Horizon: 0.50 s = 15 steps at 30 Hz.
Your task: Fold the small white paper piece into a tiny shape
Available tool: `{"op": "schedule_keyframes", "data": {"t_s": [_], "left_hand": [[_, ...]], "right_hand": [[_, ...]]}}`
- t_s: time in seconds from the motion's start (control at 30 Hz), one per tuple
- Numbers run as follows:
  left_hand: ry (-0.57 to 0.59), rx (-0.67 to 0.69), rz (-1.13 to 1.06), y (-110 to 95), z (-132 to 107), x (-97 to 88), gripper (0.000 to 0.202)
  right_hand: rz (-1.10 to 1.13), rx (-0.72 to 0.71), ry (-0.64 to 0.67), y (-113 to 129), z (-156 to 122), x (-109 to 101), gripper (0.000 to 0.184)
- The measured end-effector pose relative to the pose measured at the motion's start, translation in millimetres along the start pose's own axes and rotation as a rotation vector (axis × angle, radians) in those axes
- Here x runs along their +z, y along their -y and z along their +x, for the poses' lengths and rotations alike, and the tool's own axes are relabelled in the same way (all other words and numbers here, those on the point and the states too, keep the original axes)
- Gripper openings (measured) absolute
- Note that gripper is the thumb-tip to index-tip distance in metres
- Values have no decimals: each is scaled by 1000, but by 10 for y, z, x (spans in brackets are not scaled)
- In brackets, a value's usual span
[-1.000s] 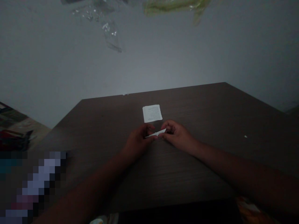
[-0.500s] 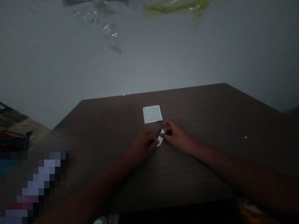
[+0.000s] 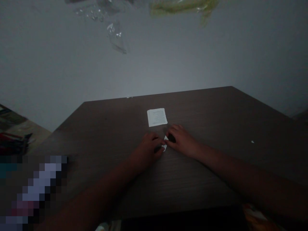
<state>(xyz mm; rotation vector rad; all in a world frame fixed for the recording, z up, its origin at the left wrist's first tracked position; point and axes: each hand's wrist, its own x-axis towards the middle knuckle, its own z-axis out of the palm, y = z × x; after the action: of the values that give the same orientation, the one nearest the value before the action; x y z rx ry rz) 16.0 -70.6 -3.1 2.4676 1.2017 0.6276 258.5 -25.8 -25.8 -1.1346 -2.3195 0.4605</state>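
Observation:
A small folded piece of white paper [image 3: 165,143] lies on the dark wooden table [image 3: 216,122], pressed between both hands. My left hand [image 3: 147,150] pinches its left side with curled fingers. From the right, my right hand [image 3: 181,140] holds the other side, fingers bent over the paper. Only a small white corner shows between the fingertips. Just beyond the hands lies a white square stack of paper [image 3: 157,117], flat on the table and untouched.
A tiny white scrap [image 3: 252,141] sits on the table at the right. Clear and yellowish plastic bags [image 3: 115,35] hang on the grey wall above. Cluttered things lie on the floor at the far left [image 3: 14,141].
The paper went from a long thin strip held level above the table to a small folded bit pressed down on the tabletop. Both hands lowered and drew closer together.

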Motion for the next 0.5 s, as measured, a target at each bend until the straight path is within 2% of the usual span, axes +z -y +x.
{"op": "schedule_keyframes", "data": {"t_s": [0.27,0.5], "left_hand": [[74,14,145,-82,-77,-93,23],[155,103,289,-90,-82,-144,28]], "right_hand": [[-84,32,1,-1,-21,29,13],[-70,24,-35,-10,-19,46,14]]}}
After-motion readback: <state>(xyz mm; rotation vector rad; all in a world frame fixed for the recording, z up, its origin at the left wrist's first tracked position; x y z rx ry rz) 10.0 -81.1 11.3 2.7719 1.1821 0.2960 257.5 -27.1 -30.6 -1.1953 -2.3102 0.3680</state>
